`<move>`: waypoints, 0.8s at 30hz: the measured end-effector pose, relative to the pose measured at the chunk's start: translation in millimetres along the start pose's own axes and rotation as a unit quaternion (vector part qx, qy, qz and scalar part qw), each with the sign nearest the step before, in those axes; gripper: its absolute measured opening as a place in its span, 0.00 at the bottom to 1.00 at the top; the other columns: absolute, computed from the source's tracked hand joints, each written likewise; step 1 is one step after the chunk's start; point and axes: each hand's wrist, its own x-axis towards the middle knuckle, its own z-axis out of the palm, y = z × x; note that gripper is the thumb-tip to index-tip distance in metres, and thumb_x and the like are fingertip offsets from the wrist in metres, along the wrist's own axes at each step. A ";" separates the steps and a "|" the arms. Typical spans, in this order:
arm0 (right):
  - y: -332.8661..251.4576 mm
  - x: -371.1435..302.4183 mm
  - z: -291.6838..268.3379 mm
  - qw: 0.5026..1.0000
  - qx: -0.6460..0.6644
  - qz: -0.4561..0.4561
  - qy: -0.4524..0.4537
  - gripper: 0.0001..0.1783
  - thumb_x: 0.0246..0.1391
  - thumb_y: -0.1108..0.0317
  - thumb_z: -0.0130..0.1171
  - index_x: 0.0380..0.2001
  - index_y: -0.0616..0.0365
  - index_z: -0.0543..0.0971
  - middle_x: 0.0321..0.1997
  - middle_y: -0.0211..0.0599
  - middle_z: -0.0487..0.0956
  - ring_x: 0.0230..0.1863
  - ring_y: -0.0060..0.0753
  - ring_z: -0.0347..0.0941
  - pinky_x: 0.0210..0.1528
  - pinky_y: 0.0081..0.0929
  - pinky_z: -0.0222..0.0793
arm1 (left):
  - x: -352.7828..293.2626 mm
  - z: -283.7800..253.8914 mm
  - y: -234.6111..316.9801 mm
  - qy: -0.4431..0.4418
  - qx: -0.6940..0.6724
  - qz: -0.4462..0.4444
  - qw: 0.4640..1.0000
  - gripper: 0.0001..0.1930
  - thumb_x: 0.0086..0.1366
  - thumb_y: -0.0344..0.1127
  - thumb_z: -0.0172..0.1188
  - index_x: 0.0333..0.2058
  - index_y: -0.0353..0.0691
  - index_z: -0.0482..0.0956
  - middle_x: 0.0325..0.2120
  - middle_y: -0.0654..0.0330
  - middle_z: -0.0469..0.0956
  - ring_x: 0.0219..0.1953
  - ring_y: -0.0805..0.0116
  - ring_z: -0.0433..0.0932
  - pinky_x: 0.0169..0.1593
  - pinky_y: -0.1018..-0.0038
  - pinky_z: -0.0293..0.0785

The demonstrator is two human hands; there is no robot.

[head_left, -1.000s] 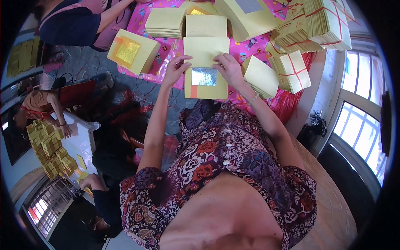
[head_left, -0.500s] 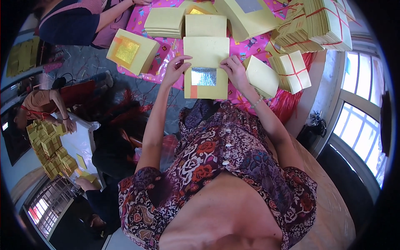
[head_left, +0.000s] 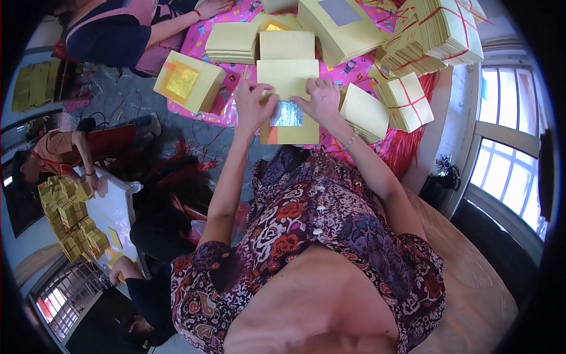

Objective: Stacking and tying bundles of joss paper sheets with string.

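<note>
A plain pale-yellow sheet of paper (head_left: 287, 76) lies in front of me, its near edge just above a silver foil square (head_left: 290, 115). The foil sits on a yellow foil paper (head_left: 298, 135) with an orange patch at its lower left. My left hand (head_left: 253, 105) is closed at the left end of that edge, fingers curled and thumb pointing inward. At the right end my right hand (head_left: 321, 101) mirrors it, thumb at the edge and fingers bent over the sheet. Both hands grip the pale sheet; their undersides are hidden.
Yellow paper stacks (head_left: 232, 42) stand on the pink patterned tablecloth (head_left: 348, 74). A gold-foil stack (head_left: 187, 81) lies left, a loose stack (head_left: 364, 112) right. Bundles tied with red string (head_left: 451, 35) rise far right. A co-worker's hand (head_left: 213, 7) rests at the far edge.
Both my hands have moved inward along the sheet's near edge, their fingers curling more and thumbs coming to the edge. The co-worker's hand at the far edge shows more fully.
</note>
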 end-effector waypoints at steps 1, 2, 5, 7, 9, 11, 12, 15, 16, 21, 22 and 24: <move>1.0 0.4 0.6 1.000 -0.001 0.000 0.000 0.30 0.35 0.39 0.69 0.28 0.55 0.77 0.30 0.37 0.77 0.37 0.39 0.71 0.38 0.39 0.61 | 2.5 0.2 7.7 -0.019 0.008 0.005 1.000 0.13 0.48 0.40 0.70 0.34 0.48 0.81 0.31 0.60 0.68 0.39 0.59 0.70 0.41 0.61 0.63; 2.5 1.1 1.4 1.000 0.006 0.003 -0.006 0.30 0.35 0.39 0.69 0.28 0.55 0.77 0.30 0.37 0.77 0.38 0.39 0.71 0.39 0.39 0.61 | 2.9 5.4 10.4 -0.020 0.007 0.006 1.000 0.13 0.48 0.40 0.70 0.34 0.48 0.81 0.31 0.60 0.68 0.39 0.59 0.70 0.41 0.61 0.63; 2.1 2.6 3.3 1.000 0.015 0.009 -0.017 0.30 0.35 0.39 0.69 0.29 0.55 0.77 0.32 0.37 0.77 0.39 0.40 0.71 0.39 0.39 0.62 | 3.8 15.7 10.4 -0.086 0.012 -0.013 0.996 0.16 0.52 0.42 0.69 0.38 0.47 0.78 0.30 0.59 0.74 0.36 0.60 0.73 0.40 0.61 0.64; 3.3 2.8 3.7 0.999 0.014 0.019 -0.023 0.29 0.35 0.40 0.69 0.29 0.55 0.77 0.32 0.37 0.77 0.40 0.40 0.71 0.40 0.39 0.62 | 6.1 21.8 7.0 -0.109 -0.010 -0.047 0.993 0.16 0.51 0.41 0.69 0.37 0.47 0.78 0.31 0.60 0.74 0.38 0.58 0.73 0.42 0.59 0.64; 2.0 4.8 4.8 1.000 0.003 0.010 -0.015 0.31 0.35 0.40 0.70 0.33 0.56 0.76 0.33 0.37 0.78 0.40 0.40 0.71 0.41 0.38 0.62 | 10.2 25.1 3.2 -0.133 -0.015 -0.076 0.988 0.16 0.49 0.40 0.71 0.36 0.46 0.77 0.32 0.59 0.74 0.38 0.56 0.74 0.43 0.59 0.67; 2.9 3.9 3.0 1.000 0.008 0.004 -0.009 0.33 0.34 0.40 0.70 0.36 0.55 0.75 0.34 0.37 0.78 0.40 0.39 0.71 0.42 0.38 0.62 | 9.2 23.2 1.2 -0.135 -0.045 -0.085 0.986 0.16 0.49 0.40 0.71 0.35 0.46 0.77 0.31 0.59 0.74 0.38 0.56 0.74 0.42 0.60 0.68; 2.9 4.0 1.2 1.000 0.016 -0.009 -0.004 0.35 0.34 0.40 0.70 0.38 0.55 0.74 0.35 0.37 0.78 0.40 0.39 0.71 0.42 0.38 0.62 | 9.0 22.2 -2.4 -0.133 -0.071 -0.098 0.984 0.16 0.48 0.40 0.72 0.35 0.45 0.77 0.31 0.59 0.74 0.38 0.57 0.74 0.40 0.61 0.69; 3.2 2.7 -1.8 0.998 0.001 -0.063 0.017 0.35 0.35 0.40 0.69 0.38 0.55 0.72 0.35 0.35 0.74 0.40 0.36 0.71 0.43 0.35 0.61 | 5.6 17.8 -8.6 -0.121 -0.131 -0.114 0.977 0.18 0.47 0.40 0.73 0.35 0.44 0.78 0.32 0.57 0.73 0.37 0.58 0.73 0.40 0.63 0.71; 4.6 3.7 -1.4 0.996 -0.014 -0.087 0.012 0.34 0.35 0.40 0.68 0.37 0.54 0.72 0.34 0.33 0.72 0.39 0.36 0.70 0.43 0.35 0.61 | 4.4 15.2 -8.8 -0.100 -0.161 -0.114 0.975 0.18 0.47 0.41 0.74 0.35 0.43 0.79 0.32 0.56 0.73 0.38 0.57 0.73 0.41 0.63 0.70; 13.9 6.7 10.2 0.970 -0.063 -0.226 0.062 0.19 0.50 0.48 0.59 0.28 0.53 0.76 0.31 0.31 0.70 0.38 0.32 0.67 0.41 0.31 0.60 | -3.1 15.2 -1.8 0.031 -0.084 -0.171 0.981 0.26 0.54 0.45 0.70 0.44 0.35 0.72 0.37 0.50 0.69 0.43 0.54 0.68 0.48 0.64 0.67; 15.6 8.6 11.5 0.971 -0.064 -0.222 0.062 0.19 0.50 0.48 0.59 0.28 0.53 0.76 0.31 0.31 0.70 0.38 0.32 0.67 0.41 0.31 0.60 | -1.8 17.6 -2.2 0.028 -0.085 -0.168 0.982 0.26 0.54 0.45 0.70 0.44 0.35 0.72 0.37 0.50 0.69 0.43 0.54 0.68 0.48 0.64 0.67; 17.8 11.4 13.5 0.970 -0.032 -0.228 0.083 0.18 0.49 0.48 0.60 0.27 0.52 0.76 0.31 0.30 0.70 0.38 0.32 0.66 0.41 0.32 0.60 | 1.7 21.9 -11.4 0.039 -0.099 -0.256 0.961 0.27 0.57 0.43 0.68 0.47 0.32 0.68 0.40 0.50 0.70 0.43 0.58 0.70 0.45 0.65 0.70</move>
